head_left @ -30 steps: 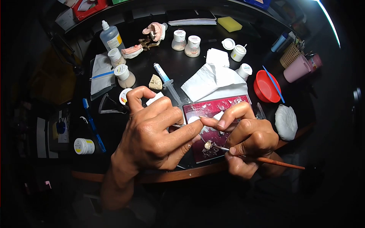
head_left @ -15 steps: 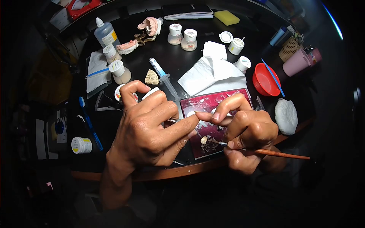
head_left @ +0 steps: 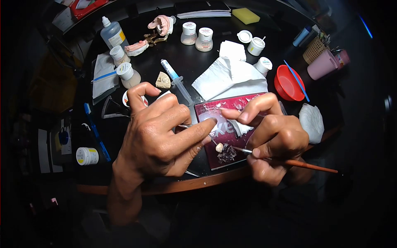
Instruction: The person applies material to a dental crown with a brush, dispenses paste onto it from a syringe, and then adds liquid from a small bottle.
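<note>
My left hand is closed on a thin metal instrument, most of it hidden by the fingers. A small cream-coloured dental crown sits at the instrument's thin tip, above the red pad. My right hand pinches a fine paintbrush with a reddish-brown wooden handle. Its dark bristle tip points left at the crown, with a small gap between them. Beneath both hands lies the red pad, with shavings and a crumpled white scrap on it.
White tissue lies behind the pad, beside a syringe. To the right are a red bowl and white wad. Left are jars, a bottle and blue toothbrush. Dental models stand behind.
The brush tip has drawn back to the right from the crown, widening the gap. My right fingers have lifted away from my left index finger. The crown is slightly further left.
</note>
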Demonstrator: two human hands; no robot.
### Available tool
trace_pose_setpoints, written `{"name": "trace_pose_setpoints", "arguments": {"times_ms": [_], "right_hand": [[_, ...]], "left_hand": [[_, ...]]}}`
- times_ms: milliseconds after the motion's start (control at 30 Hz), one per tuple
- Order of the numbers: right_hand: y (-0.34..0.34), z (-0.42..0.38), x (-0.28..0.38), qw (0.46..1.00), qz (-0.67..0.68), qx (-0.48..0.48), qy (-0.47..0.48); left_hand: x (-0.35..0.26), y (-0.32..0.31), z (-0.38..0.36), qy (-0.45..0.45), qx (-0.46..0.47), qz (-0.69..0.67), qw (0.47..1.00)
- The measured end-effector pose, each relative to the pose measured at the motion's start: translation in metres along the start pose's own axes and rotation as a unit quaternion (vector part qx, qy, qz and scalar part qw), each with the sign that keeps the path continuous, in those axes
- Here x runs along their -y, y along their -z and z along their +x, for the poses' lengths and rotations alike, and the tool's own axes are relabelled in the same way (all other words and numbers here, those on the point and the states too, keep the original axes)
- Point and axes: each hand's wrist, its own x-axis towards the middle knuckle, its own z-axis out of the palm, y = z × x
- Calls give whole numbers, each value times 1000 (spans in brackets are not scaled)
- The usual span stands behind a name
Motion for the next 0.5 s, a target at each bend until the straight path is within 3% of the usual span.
{"name": "trace_pose_setpoints", "arguments": {"times_ms": [33,100,200,300,500], "right_hand": [[10,0,6,999,-48,15,-14],[10,-7,12,991,-110,-77,-11],[14,-33,24,968,-231,-94,-41],[-5,-67,22,961,-228,-115,-108],[-41,-79,18,949,-258,-104,-151]], "left_hand": [[1,0,-1,0,2,2,1000],[5,-1,-1,-10,-13,12,1000],[9,-1,-3,-11,-22,30,999],[8,0,-3,-7,-15,42,999],[7,-1,-4,-10,3,38,999]]}}
